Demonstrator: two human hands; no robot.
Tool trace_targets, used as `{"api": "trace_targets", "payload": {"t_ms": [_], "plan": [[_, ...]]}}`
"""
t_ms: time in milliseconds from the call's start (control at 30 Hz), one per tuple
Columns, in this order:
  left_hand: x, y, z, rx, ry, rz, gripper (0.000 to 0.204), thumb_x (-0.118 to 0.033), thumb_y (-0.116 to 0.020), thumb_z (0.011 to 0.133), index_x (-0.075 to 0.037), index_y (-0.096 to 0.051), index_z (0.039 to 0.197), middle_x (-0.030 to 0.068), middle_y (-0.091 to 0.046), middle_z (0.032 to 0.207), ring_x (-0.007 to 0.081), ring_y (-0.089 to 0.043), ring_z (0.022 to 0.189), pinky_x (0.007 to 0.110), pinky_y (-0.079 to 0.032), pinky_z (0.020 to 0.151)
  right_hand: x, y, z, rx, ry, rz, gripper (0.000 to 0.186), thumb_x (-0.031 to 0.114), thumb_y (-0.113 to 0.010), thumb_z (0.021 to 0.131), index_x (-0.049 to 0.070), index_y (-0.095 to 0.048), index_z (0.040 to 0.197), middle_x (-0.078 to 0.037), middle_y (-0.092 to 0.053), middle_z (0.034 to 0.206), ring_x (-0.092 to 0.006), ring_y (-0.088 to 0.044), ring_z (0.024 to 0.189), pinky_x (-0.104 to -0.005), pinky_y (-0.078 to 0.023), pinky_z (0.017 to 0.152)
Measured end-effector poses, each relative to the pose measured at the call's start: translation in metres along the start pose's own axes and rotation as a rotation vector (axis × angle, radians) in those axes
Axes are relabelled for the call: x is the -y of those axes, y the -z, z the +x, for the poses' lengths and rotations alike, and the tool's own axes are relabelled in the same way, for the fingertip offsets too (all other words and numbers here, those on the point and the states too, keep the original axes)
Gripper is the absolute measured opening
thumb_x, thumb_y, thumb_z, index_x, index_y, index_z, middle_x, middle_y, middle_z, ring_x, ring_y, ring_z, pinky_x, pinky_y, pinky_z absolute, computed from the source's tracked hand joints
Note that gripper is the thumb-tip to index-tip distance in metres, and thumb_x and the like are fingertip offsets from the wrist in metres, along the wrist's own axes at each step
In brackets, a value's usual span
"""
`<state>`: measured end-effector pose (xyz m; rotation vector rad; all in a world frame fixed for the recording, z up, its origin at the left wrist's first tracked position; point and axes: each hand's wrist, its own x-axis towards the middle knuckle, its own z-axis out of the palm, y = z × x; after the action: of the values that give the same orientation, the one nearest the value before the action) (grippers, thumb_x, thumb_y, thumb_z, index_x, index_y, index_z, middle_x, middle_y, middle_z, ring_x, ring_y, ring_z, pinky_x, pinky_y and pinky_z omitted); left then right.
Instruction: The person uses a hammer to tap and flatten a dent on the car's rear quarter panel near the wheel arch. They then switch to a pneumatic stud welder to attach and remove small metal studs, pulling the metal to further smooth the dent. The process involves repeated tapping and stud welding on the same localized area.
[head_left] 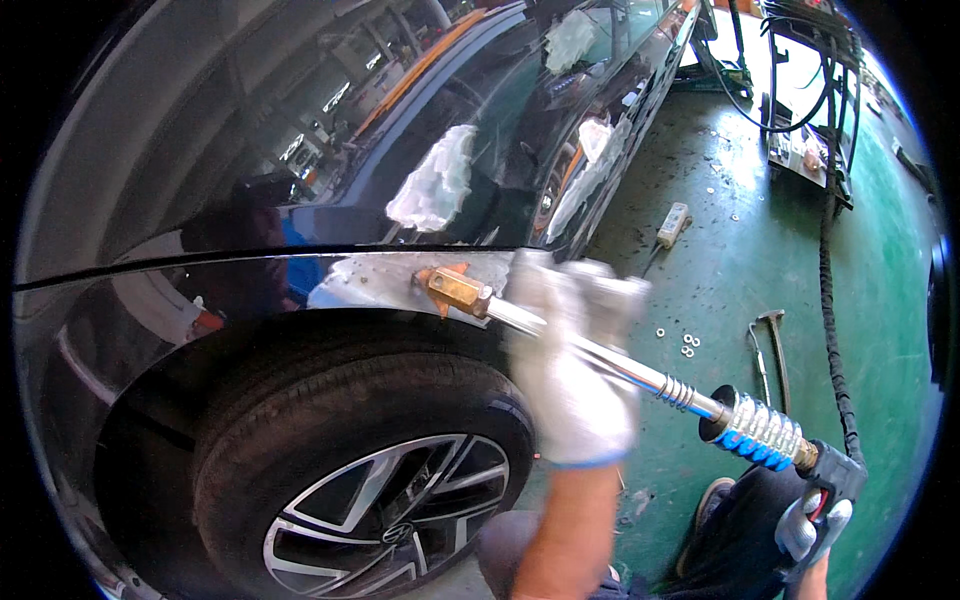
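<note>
My left hand, in a white glove, is blurred beside the long chrome rod of a pulling tool; whether its fingers grip is unclear. My right hand, gloved, wraps round the tool's black handle at lower right, behind a ribbed sliding weight. At the rod's far end a brass fitting with a copper piece meets a bare, pale patch on the dark car's panel, just above the wheel arch.
The car's wheel fills the lower middle. On the green floor lie several washers, a hammer-like tool and a white power strip. A wheeled equipment stand with a thick hanging cable stands at upper right.
</note>
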<state>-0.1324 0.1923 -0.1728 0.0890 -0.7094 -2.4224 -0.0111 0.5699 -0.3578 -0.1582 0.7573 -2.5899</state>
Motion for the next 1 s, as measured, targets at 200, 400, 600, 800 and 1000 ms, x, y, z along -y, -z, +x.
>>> {"api": "trace_targets", "payload": {"t_ms": [200,400,600,800,1000], "plan": [[0.064,0.009,-0.075,0.140,0.421,-0.133,0.017,-0.015,-0.057,0.098,-0.001,-0.060,0.108,0.0087,-0.061,0.076,0.0176,-0.062,0.070,0.043,-0.055,0.076,0.002,-0.009,-0.002,-0.074,0.032,-0.029,0.051,0.047,-0.058,0.086,-0.003,-0.061,0.096,-0.014,-0.056,0.054,-0.0264,-0.049,0.036,-0.0397,-0.036,0.032],[0.077,0.020,-0.081,0.351,0.372,-0.142,0.030,-0.020,-0.054,0.099,0.000,-0.054,0.121,0.0155,-0.065,0.090,0.0239,-0.066,0.083,0.043,-0.056,0.082,-0.002,-0.008,0.006,-0.013,0.029,0.027,0.050,0.048,-0.058,0.087,-0.002,-0.060,0.091,-0.012,-0.056,0.054,-0.0251,-0.049,0.036,-0.0384,-0.037,0.032],[-0.004,-0.002,-0.019,-0.114,-0.071,0.021,0.033,-0.033,-0.060,0.097,-0.006,-0.056,0.116,0.0087,-0.063,0.091,0.0211,-0.065,0.077,0.041,-0.058,0.077,-0.002,-0.011,0.003,-0.071,-0.009,0.087,0.047,0.047,-0.058,0.088,0.001,-0.060,0.090,-0.010,-0.056,0.055,-0.0233,-0.049,0.036,-0.0369,-0.038,0.032],[-0.057,0.015,0.051,0.401,0.265,-0.407,0.043,-0.046,-0.049,0.101,-0.008,-0.062,0.088,-0.0052,-0.031,0.052,0.0057,-0.026,0.036,0.022,-0.027,0.034,0.000,-0.009,0.005,-0.005,-0.006,0.013,0.046,0.047,-0.058,0.088,0.001,-0.060,0.090,-0.010,-0.056,0.055,-0.0233,-0.050,0.036,-0.0369,-0.038,0.032],[-0.050,0.028,0.057,0.641,0.328,-0.700,0.039,-0.044,-0.049,0.102,-0.009,-0.060,0.091,-0.0045,-0.029,0.054,0.0058,-0.026,0.038,0.021,-0.027,0.034,0.001,-0.009,0.005,0.003,-0.019,-0.036,0.045,0.047,-0.058,0.088,0.002,-0.061,0.089,-0.010,-0.056,0.055,-0.0232,-0.050,0.036,-0.0369,-0.038,0.033]]}}
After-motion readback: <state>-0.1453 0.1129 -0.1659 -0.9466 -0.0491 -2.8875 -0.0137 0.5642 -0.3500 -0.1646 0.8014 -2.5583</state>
